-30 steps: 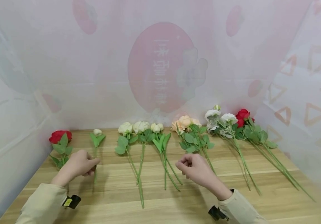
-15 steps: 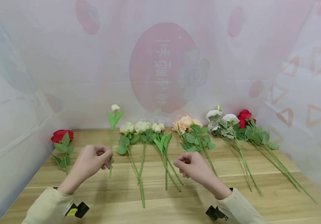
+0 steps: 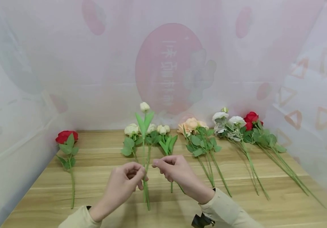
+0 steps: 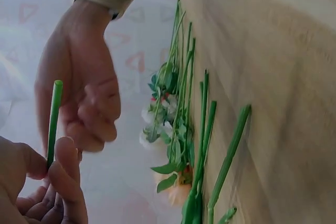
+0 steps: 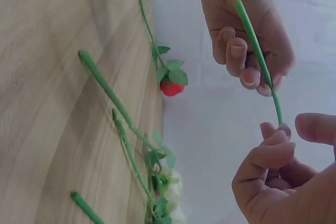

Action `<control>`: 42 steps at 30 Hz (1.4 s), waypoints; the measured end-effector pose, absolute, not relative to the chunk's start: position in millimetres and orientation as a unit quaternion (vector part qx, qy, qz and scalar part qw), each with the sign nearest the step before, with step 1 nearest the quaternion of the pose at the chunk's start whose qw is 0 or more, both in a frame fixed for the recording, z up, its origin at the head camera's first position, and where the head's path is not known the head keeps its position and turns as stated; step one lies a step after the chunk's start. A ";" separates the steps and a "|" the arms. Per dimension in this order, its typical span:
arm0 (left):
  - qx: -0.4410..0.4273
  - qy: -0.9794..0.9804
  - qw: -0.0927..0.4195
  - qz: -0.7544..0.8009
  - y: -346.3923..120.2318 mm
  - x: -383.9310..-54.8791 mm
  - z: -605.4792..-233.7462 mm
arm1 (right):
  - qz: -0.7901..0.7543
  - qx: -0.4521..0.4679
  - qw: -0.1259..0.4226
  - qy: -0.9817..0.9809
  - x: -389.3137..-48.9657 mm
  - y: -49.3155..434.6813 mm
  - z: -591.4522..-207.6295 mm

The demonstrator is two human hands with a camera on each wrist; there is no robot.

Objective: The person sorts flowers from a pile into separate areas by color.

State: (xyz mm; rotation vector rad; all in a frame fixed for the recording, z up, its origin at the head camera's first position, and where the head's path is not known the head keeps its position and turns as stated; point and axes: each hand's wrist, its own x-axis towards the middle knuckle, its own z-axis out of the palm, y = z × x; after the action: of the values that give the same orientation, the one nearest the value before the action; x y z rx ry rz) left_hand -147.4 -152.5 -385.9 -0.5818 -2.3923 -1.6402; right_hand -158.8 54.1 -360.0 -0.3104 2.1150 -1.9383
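Observation:
A white tulip (image 3: pixel 144 125) stands upright over the table, its stem pinched between the thumb and fingers of my left hand (image 3: pixel 123 182). In the left wrist view the cut end of the green stem (image 4: pixel 54 121) sticks out past the left fingertips. My right hand (image 3: pixel 180 174) is close by on the right, thumb held apart from its bent fingers. Seen from the right wrist, the stem (image 5: pixel 257 51) runs up to the right fingertips. Behind the tulip lie cream roses (image 3: pixel 132 129), partly covered by it, with more white tulips (image 3: pixel 164 129) next to them.
One red rose (image 3: pixel 66 136) lies alone at the left. Peach roses (image 3: pixel 191 125), white flowers (image 3: pixel 236 121) and red roses (image 3: pixel 251 118) lie in groups to the right on the wooden table (image 3: pixel 100 148). Printed cloth walls (image 3: pixel 109 63) stand around it.
My left hand has lifted the tulip off the table's left part and carried it right, in front of the cream roses. My right hand has moved left towards it.

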 end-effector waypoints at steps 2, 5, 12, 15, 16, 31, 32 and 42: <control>-0.220 -0.800 0.099 -0.549 -147.2 -142.6 -388.7 | -0.671 -0.108 0.131 0.722 -158.5 51.4 -359.3; -0.250 -0.793 0.103 -0.546 -143.4 -137.7 -391.6 | -0.666 -0.112 0.122 0.727 -158.6 49.3 -357.8; -0.274 -0.787 0.098 -0.544 -143.1 -135.0 -396.4 | -0.660 -0.131 0.108 0.732 -161.3 45.7 -353.9; -0.285 -0.786 0.099 -0.539 -143.8 -134.6 -397.1 | -0.656 -0.134 0.098 0.736 -163.7 43.1 -352.2; -0.287 -0.788 0.099 -0.536 -143.9 -134.4 -396.6 | -0.654 -0.135 0.093 0.739 -164.9 42.5 -351.9; -0.232 -0.835 0.040 -0.497 -152.6 -146.2 -390.8 | -0.560 -0.041 0.006 0.827 -207.3 51.4 -357.8; -0.233 -0.836 0.035 -0.496 -153.3 -146.8 -390.9 | -0.556 -0.034 0.005 0.831 -210.6 52.5 -359.2; -0.251 -0.838 0.004 -0.485 -156.6 -148.5 -390.2 | -0.485 0.013 0.001 0.874 -245.8 65.7 -382.2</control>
State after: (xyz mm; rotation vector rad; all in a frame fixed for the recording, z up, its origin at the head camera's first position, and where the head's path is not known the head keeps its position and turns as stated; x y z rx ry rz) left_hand -148.5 -156.6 -390.2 -0.7855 -2.6254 -1.5197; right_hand -245.8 65.7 -382.2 0.0401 2.7439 -1.5237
